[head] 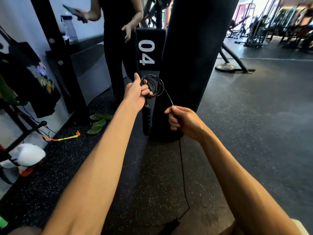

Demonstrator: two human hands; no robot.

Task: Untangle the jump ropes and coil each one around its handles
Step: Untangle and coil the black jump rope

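A black jump rope (158, 87) is wound into several small loops. My left hand (137, 94) grips those loops at their left side, and one black handle (146, 121) hangs straight down below that hand. My right hand (182, 120) pinches the free length of cord, which runs up to the coil and also drops from the hand toward the floor. The second black handle (172, 224) lies on the floor near the bottom edge. An orange and yellow jump rope (67, 138) lies on the floor at the left.
A black punching bag (194, 56) hangs just behind my hands, beside a pad marked 04 (146, 51). A person in black (118, 48) stands behind it holding a phone. Green sandals (98, 122) lie on the speckled floor. A rack with clothes (25, 78) stands left.
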